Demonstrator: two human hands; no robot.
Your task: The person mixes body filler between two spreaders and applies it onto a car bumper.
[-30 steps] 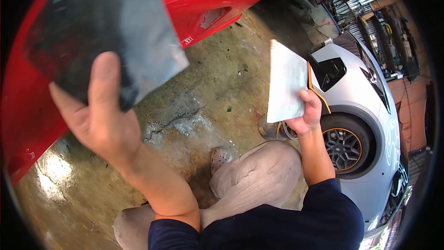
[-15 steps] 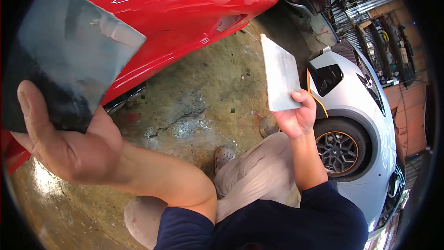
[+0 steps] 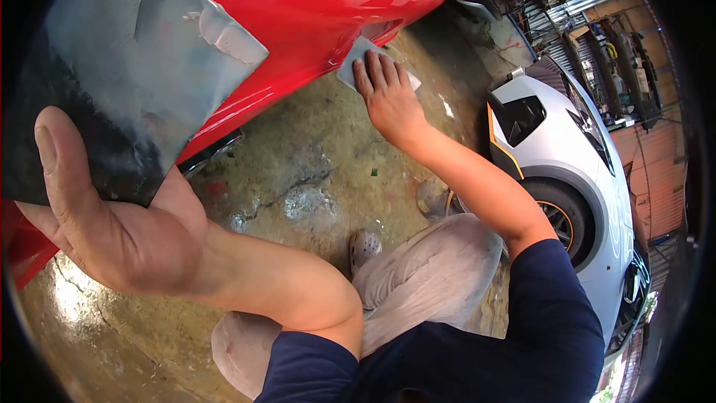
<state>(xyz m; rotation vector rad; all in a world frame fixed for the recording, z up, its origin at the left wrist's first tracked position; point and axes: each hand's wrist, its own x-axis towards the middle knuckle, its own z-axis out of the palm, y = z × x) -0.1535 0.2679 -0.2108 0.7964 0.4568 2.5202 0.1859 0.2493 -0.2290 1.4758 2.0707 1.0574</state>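
My left hand (image 3: 134, 231) supports a dark mixing board (image 3: 142, 52) on its palm and fingers, with the thumb raised along its near edge. Grey smears cover the board, and a streak of pinkish putty (image 3: 224, 39) lies near its right corner. My right hand (image 3: 395, 104) holds a pale, flat putty spreader (image 3: 352, 60) with fingers laid over its upper face. The spreader's far edge is at the lower edge of the red car panel (image 3: 298, 19), beside a dull, recessed patch; whether it touches is hard to tell.
A silver car (image 3: 559, 134) with an orange-trimmed wheel stands on the right. Beyond it are laden shelves (image 3: 619, 67). The concrete floor (image 3: 298, 157) is cracked and stained. My knees and a clog (image 3: 364, 246) are below.
My right hand has moved forward and left, carrying the spreader from beside the silver car to the red panel, and has turned knuckles up. The board has shifted slightly right.
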